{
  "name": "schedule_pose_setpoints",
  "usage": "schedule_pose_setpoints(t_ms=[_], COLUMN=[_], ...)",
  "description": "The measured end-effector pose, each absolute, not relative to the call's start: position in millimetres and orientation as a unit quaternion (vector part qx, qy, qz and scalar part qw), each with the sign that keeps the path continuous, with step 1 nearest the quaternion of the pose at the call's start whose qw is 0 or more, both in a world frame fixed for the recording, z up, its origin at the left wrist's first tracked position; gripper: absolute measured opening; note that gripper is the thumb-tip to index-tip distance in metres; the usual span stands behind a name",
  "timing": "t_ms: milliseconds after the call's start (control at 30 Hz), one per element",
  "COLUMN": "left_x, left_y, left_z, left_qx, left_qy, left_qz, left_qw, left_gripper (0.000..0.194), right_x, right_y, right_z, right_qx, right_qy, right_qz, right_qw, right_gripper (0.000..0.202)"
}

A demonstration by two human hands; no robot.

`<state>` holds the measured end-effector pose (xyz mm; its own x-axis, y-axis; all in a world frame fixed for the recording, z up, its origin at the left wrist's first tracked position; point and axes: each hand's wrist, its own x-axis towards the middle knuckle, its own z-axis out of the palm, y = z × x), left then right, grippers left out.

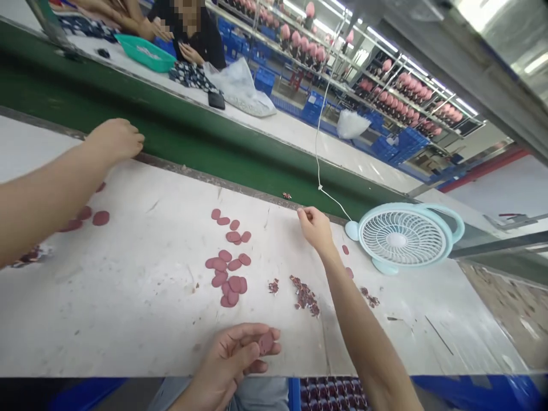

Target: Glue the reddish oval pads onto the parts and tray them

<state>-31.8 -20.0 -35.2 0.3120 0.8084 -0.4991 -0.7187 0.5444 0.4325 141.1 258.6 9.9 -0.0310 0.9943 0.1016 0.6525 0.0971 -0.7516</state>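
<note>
Near the bench's front edge, my left hand (237,357) holds a dark red oval disc (266,343) between thumb and fingers. My right hand (315,227) is stretched out to the far edge of the bench, thumb and index finger pinched together. Whatever it may hold is too small to make out. Just beyond it, a few small dark red bits (286,196) lie on the green belt. Several matching oval discs (233,283) are spread on the white bench left of my right arm. Closer to that arm is a pile of small dark red pieces (305,295).
A light blue fan (396,240) stands at the right, its white cord (318,148) crossing the belt. Another person's arm (55,182) reaches in from the left. Thin tools (439,335) lie at the right. Across the green belt (205,154) sits a co-worker beside a teal basket (145,54).
</note>
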Motion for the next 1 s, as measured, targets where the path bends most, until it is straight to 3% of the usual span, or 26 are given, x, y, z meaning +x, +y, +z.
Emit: schedule_pose_setpoints(t_ms=[200,433,667,833,1000], left_x=[-27,-27,-30,-30,-24], left_y=[-20,-19,-23,-31,-37], left_z=[-46,-42,-39,-41,-38], left_qx=[0.051,0.05,0.061,0.073,0.106], left_qy=[0.333,0.329,0.331,0.335,0.323], left_qz=[0.505,0.517,0.521,0.537,0.541], left_qw=[0.795,0.789,0.784,0.771,0.769], left_gripper=[0.035,0.035,0.025,0.028,0.025], right_x=[114,98,109,134,138], right_y=[338,324,161,29,-18], right_z=[5,17,42,34,14], right_qx=[-0.653,-0.649,-0.546,-0.447,-0.487], right_qy=[-0.716,-0.713,-0.701,-0.545,-0.481], right_qz=[0.142,0.129,0.311,0.587,0.583], right_qw=[0.201,0.234,0.336,0.398,0.437], right_gripper=[0.034,0.028,0.026,0.01,0.017])
